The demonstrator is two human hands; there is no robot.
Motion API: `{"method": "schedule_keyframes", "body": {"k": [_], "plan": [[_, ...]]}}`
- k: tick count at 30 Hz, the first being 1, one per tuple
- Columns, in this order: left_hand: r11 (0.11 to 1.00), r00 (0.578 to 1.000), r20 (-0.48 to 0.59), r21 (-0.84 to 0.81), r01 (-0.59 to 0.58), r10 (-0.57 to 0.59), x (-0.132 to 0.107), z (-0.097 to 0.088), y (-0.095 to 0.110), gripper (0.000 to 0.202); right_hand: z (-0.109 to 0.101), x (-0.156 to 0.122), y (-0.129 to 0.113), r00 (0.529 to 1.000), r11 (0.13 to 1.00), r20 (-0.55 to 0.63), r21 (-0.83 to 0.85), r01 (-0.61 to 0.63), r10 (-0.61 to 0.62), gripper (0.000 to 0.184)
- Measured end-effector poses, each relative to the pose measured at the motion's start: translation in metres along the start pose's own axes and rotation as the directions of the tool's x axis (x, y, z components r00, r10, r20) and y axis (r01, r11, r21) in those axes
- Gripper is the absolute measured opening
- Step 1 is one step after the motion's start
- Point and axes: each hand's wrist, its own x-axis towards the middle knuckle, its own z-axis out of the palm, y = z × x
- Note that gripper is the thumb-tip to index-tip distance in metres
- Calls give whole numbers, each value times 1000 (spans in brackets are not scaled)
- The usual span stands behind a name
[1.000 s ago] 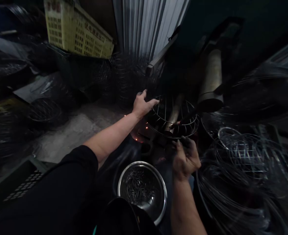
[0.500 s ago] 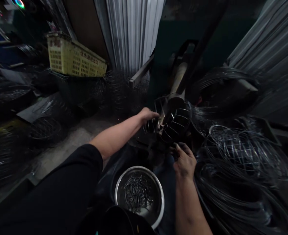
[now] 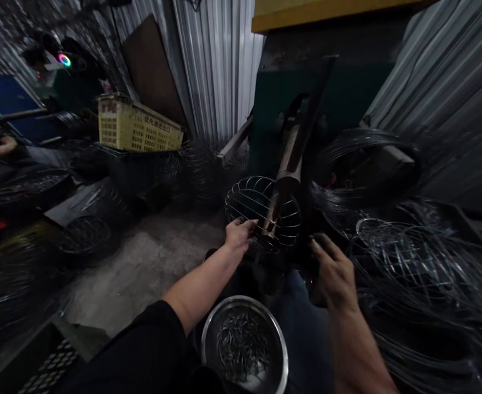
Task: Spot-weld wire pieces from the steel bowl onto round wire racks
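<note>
Since half a second ago, the wire cage point(image 3: 252, 203) has turned on the machine, and its ribs now show as a round ball shape instead of a slanted fan. The left hand point(image 3: 238, 234) has gone from the upper rim down to the lower left edge of the cage. The right hand point(image 3: 334, 268) has come away to the right side.

The left hand is closed on the lowest wires of the cage, with the fingers curled over them. The cage sits around the end of a metal rod point(image 3: 292, 156), which comes down in a slant from the green machine point(image 3: 290, 93) behind it. The right hand is blurred. Its fingers are stretched forward and loosely spread, just beside the cage on the right but apart from it, and nothing shows in its grip.

Below both hands, near the person's lap, stands a steel bowl point(image 3: 244, 299) with small bent wire pieces point(image 3: 241, 345) inside. To the right lie many loose wire rings point(image 3: 408, 257) in a heap, touching each other. On the left, well apart, a yellow crate point(image 3: 138, 126) rests on a dark bin, and more dark wire baskets point(image 3: 82, 235) lie on the concrete floor point(image 3: 142, 273). At the far left edge, another person's hand point(image 3: 3, 146) is seen.
</note>
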Motion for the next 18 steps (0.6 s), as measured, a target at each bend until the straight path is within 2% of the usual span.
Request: {"method": "schedule_keyframes", "body": {"k": [3, 5, 8, 11, 15, 18], "plan": [[995, 997, 3, 64, 75, -75, 4, 1, 11, 24, 11, 23, -20, 996, 1000, 82, -12, -28, 28, 47], [982, 988, 8, 111, 155, -156, 5, 4, 17, 19, 17, 33, -27, 983, 993, 147, 6, -115, 113, 48], [970, 979, 1, 137, 203, -205, 2, 7, 22, 16, 19, 38, -30, 956, 975, 200, 16, -222, 215, 49], [982, 988, 2, 104, 157, -158, -8, 6, 17, 21, 14, 36, -31, 959, 975, 189, 31, -220, 211, 47], [998, 998, -15, -10, 61, -61, -18, 0, 0, 23, 8, 35, -32, 955, 973, 193, 10, -230, 224, 45], [998, 995, -70, -25, 64, -66, -19, -12, -15, 23, 8, 34, -30, 918, 953, 255, -65, -297, 303, 43]]}}
